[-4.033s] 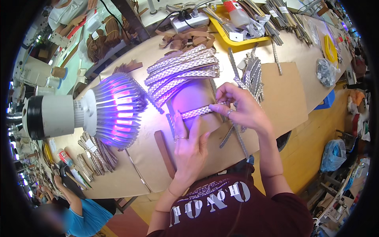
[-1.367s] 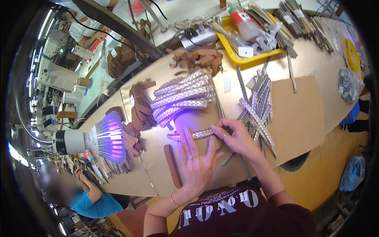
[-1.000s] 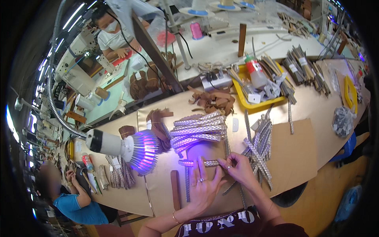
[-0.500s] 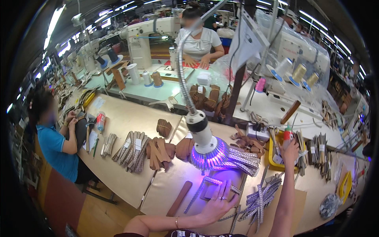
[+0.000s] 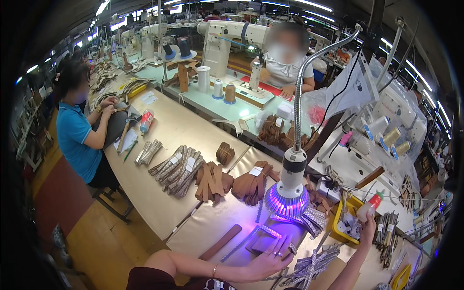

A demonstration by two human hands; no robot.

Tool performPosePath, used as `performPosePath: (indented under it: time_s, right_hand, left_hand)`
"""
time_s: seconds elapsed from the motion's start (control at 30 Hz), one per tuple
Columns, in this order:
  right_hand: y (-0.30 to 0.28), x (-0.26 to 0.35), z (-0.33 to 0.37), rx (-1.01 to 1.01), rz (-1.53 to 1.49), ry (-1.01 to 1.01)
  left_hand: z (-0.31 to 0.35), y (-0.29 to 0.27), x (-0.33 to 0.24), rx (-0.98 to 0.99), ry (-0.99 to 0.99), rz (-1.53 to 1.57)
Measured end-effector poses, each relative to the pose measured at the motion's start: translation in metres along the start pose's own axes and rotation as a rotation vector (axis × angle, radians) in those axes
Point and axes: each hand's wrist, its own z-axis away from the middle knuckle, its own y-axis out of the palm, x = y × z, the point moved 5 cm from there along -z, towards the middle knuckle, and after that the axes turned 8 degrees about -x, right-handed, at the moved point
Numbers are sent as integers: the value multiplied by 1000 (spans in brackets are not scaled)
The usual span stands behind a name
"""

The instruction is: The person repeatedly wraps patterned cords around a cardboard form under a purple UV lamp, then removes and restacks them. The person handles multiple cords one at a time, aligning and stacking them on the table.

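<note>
the head view shows our left hand (image 5: pixel 270 258) lying flat on the bench, fingers spread and pressing on a woven strap piece (image 5: pixel 271 232) under the violet lamp (image 5: pixel 288 198). our right hand (image 5: pixel 369 223) reaches up to the right, with its fingers curled on a white squeeze bottle with a red cap (image 5: pixel 368 207), just above the yellow tray (image 5: pixel 338 227).

we judge the main risk to be the reach itself: we are looking away across the room, so the bottle could tip against the tray rim or drip on the straps below. the lamp head hangs close over the work, and a raised wrist could knock it. the strap under our left hand is held by pressure alone and might slide.

by our count: one lamp on a gooseneck, one squeeze bottle in hand, one yellow tray, one dark brown strip (image 5: pixel 220 243) on the bench, two people at work nearby, one in a blue shirt (image 5: pixel 77 140) at the left. we cannot count the silver strap bundles (image 5: pixel 176 166) and brown pieces (image 5: pixel 251 181) piece by piece.
</note>
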Motion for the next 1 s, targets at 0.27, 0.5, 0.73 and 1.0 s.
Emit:
performPosePath:
  time_s: [0.27, 0.5, 0.73, 1.0]
  right_hand:
    - [33, 49, 105, 563, -713, -98]
    - [147, 121, 169, 770, -217, -194]
    - [324, 139, 196, 1170, 296, -238]
    - [426, 99, 177, 1141, 261, -132]
  left_hand:
    - [4, 1, 2, -38, -19, 161]
    - [6, 7, -1, -60, -50, 218]
    - [11, 24, -13, -132, -135, 280]
    - [1, 23, -11, -159, -142, 298]
